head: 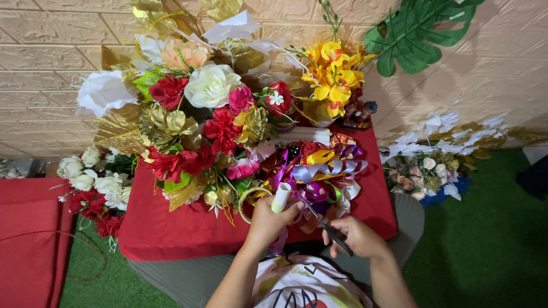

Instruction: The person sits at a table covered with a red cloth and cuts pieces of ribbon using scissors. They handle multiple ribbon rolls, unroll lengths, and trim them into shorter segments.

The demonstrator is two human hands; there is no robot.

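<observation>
Small craft or floral-decoration corner, home-like. Low worktop covered in red cloth point(171, 234) carries a big arrangement of artificial red, white and gold flowers point(194, 114) and a heap of curled shiny ribbons in purple, gold and silver point(322, 168). Beige brick-pattern wall panel point(45, 57) behind. Green artificial-grass floor covering point(485, 245). More faux bouquets stand on either side.

No packages, labels, signs or screens visible anywhere in the head view.
</observation>
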